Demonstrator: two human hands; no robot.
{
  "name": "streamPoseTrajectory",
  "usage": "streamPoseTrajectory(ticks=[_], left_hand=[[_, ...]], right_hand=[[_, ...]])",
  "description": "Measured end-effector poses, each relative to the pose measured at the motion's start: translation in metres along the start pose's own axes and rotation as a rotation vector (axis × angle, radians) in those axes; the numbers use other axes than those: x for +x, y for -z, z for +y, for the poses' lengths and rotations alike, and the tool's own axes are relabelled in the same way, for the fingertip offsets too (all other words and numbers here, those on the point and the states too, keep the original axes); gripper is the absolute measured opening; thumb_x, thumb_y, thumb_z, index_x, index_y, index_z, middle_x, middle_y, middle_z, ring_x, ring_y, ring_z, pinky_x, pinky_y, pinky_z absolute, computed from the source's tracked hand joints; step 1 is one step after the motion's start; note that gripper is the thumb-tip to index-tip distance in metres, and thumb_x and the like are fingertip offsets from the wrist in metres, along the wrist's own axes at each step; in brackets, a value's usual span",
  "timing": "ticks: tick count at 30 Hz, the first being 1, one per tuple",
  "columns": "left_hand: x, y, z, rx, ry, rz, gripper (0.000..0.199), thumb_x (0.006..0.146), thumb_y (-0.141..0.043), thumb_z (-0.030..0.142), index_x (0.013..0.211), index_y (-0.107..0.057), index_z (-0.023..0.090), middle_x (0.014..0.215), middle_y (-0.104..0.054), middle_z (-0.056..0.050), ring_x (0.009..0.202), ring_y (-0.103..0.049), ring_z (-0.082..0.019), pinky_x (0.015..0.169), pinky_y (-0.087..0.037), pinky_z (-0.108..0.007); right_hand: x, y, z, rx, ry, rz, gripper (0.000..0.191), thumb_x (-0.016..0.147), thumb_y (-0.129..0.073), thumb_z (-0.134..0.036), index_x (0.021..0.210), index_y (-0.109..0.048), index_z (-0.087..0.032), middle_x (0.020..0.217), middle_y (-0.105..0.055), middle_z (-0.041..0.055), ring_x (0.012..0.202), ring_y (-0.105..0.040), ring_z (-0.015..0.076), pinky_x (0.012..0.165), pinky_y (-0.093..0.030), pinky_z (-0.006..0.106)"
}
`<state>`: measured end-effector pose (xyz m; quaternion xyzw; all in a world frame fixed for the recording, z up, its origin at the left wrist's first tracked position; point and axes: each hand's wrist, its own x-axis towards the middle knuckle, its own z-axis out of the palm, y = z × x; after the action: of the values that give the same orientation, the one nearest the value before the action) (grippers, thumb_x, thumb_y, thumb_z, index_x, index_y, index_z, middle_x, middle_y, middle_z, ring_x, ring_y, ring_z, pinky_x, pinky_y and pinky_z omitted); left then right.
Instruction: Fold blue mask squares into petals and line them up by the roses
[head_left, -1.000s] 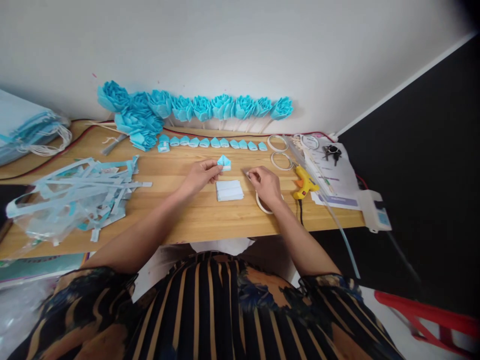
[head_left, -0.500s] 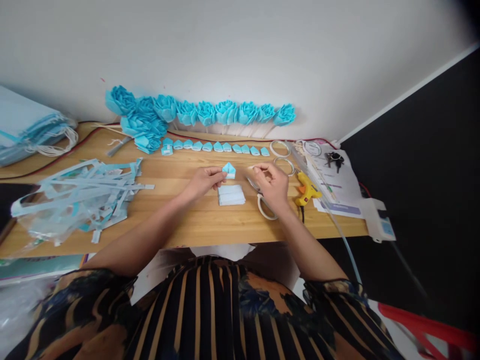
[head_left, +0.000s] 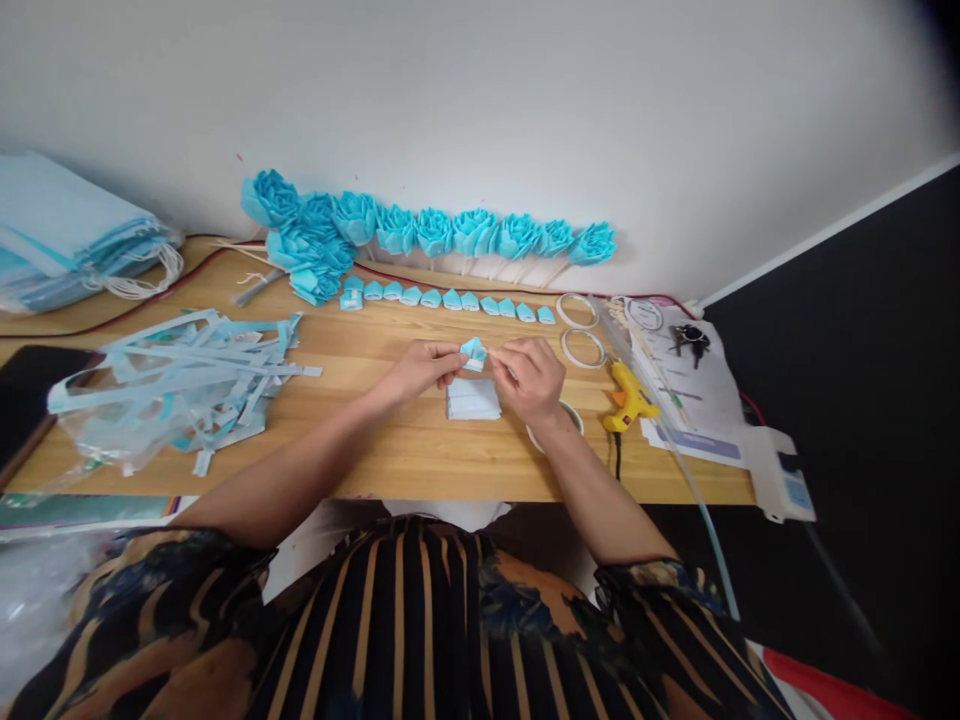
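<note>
Plenty on the wooden table (head_left: pixel 420 455) here: pale blue scraps (head_left: pixel 225 370) heaped at left, a row of folded blue pieces (head_left: pixel 451 299) running across the back, a stack of whitish sheets (head_left: pixel 472 402) mid-table, and over right, a yellow glue gun (head_left: pixel 631 397) near printed papers (head_left: pixel 709 395)!

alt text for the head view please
A person's left hand holds a folded blue piece, the right hand at its edge, above a wooden table near a stack of pale sheets. Behind are a row of similar pieces and blue flowers against the wall; scraps lie left, a yellow glue gun right.
</note>
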<state>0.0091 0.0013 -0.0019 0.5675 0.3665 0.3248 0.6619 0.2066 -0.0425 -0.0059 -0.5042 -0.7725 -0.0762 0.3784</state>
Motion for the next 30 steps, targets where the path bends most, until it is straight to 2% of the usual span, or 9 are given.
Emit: streamPoseTrajectory(ticks=[3, 7, 15, 25, 30], left_hand=[[-0.0014, -0.0011, 0.0012, -0.024, 0.013, 0.0, 0.023, 0.075, -0.069, 0.037, 0.065, -0.064, 0.017, 0.055, -0.055, 0.001, 0.05, -0.046, -0.009, 0.048, -0.036, -0.022], [-0.0016, -0.0017, 0.0009, -0.03, 0.012, -0.002, 0.022, 0.077, -0.068, 0.035, 0.066, -0.065, 0.016, 0.056, -0.055, 0.001, 0.05, -0.046, -0.008, 0.048, -0.036, -0.022], [-0.0024, -0.002, 0.0021, 0.0, 0.036, -0.004, 0.023, 0.078, -0.067, 0.034, 0.067, -0.063, 0.015, 0.057, -0.055, 0.002, 0.052, -0.047, -0.008, 0.051, -0.036, -0.021], [0.0, -0.0014, -0.0019, -0.064, 0.035, -0.013, 0.025, 0.076, -0.07, 0.038, 0.068, -0.064, 0.015, 0.058, -0.056, 0.002, 0.054, -0.047, -0.008, 0.052, -0.036, -0.022], [0.0014, 0.0, -0.0034, -0.171, 0.072, -0.017, 0.028, 0.071, -0.075, 0.04, 0.071, -0.066, 0.014, 0.062, -0.058, 0.0, 0.056, -0.05, -0.008, 0.053, -0.036, -0.022]], right_hand=[[-0.0003, 0.0002, -0.0006, -0.025, -0.001, -0.017, 0.021, 0.093, -0.052, -0.028, 0.094, -0.073, -0.028, 0.087, -0.07, 0.0077, 0.084, -0.062, 0.0226, 0.077, -0.048, 0.04], [-0.0014, -0.0017, 0.0007, -0.051, 0.04, 0.03, 0.021, 0.094, -0.052, -0.026, 0.093, -0.073, -0.028, 0.087, -0.07, 0.0074, 0.083, -0.062, 0.0217, 0.076, -0.048, 0.039], [0.003, -0.0021, -0.002, -0.144, 0.257, 0.187, 0.014, 0.089, -0.06, -0.015, 0.093, -0.071, -0.023, 0.08, -0.07, 0.0045, 0.076, -0.061, 0.0172, 0.067, -0.049, 0.031], [0.0025, -0.0027, -0.0016, -0.096, 0.275, 0.168, 0.017, 0.088, -0.061, -0.012, 0.097, -0.07, -0.023, 0.083, -0.071, 0.0039, 0.078, -0.061, 0.0167, 0.069, -0.047, 0.03], [0.0021, -0.003, -0.0012, -0.065, 0.243, 0.12, 0.017, 0.09, -0.059, -0.014, 0.098, -0.071, -0.025, 0.084, -0.071, 0.0039, 0.079, -0.06, 0.0171, 0.07, -0.047, 0.03]])
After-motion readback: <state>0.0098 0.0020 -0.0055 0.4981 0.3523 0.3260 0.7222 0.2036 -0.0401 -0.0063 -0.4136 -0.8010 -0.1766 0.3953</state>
